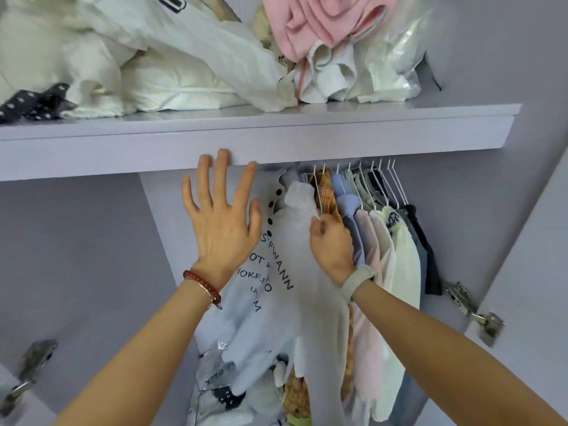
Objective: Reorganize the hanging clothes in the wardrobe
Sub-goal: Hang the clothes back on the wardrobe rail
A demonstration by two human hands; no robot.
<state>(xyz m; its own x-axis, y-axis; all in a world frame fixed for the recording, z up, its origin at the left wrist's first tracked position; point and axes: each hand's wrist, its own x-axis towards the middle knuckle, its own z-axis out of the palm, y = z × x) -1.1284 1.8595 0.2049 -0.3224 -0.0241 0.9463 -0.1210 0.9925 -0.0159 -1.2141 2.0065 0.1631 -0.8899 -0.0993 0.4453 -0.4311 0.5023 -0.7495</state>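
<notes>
View from the head cam, looking into a lilac wardrobe. The shelf (276, 139) runs across the upper part of the picture and serves as the landmark.

Under the shelf, right of centre, hang the clothes: a row on thin white wire hangers (381, 186), packed tight. From left to right: a white top w/ black print (264, 272) and dark buttons, a pale ribbed sweater (295, 235), a yellow plaid shirt (327, 192), a blue shirt (345, 201), a pink one (368, 241), a cream one (405, 256), then dark pieces at the far right end.

2 bare hands reach up under the shelf. Left hand (221, 222), w/ a red bead bracelet (203, 285) on the wrist, is spread wide, fingers straight; fingertips (223, 155) lie at the shelf's front edge, palm just left of the printed top. It holds nothing. Right hand (332, 244), w/ a pale wristband (358, 282), is curled in a narrow pinch at the sweater's shoulder, next to the plaid shirt; whether it pinches cloth or hanger wire, can't tell.

On top of the shelf: a heap of white bedding (138, 56) at left, a black dotted cloth (37, 103) at the far left, a pink garment (322, 23) and a clear plastic bag (396, 63) at right.

Below the shelf, at the bottom, more crumpled clothes (233, 388) lie in a pile. Metal door hinges (475, 309) show at the lower right and lower left.
</notes>
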